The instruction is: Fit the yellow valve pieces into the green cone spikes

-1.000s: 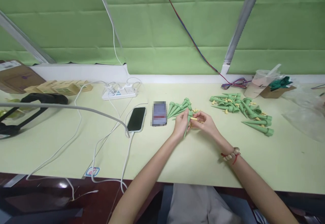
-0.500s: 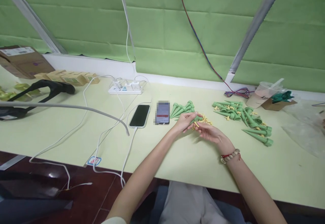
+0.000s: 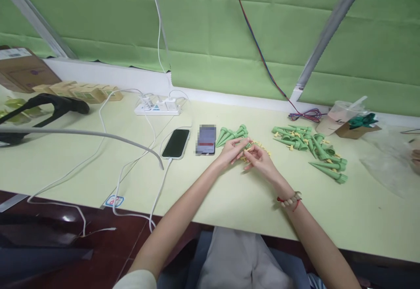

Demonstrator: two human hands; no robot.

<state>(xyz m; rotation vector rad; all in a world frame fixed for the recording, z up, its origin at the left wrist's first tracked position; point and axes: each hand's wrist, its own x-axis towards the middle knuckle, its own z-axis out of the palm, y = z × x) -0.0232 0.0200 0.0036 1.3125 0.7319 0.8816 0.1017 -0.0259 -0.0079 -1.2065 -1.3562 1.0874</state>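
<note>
My left hand is closed around a green plastic watering spike, mostly hidden by the fingers. Against it, my right hand pinches a small yellow valve piece between thumb and fingertips. The two hands touch or nearly touch. Under and behind them lies a pile of small yellow valve pieces, partly covered. Several bare green spikes lie just beyond my left hand. To the right is a larger heap of green spikes, many with yellow pieces fitted.
Two phones, one black-screened and one lit, lie left of my hands. White cables run from a power strip. A plastic cup, a small carton and a clear bag stand or lie at right.
The whole view has shifted slightly. My right fingers have moved in closer to the left hand, bringing the yellow piece up against the spike.
</note>
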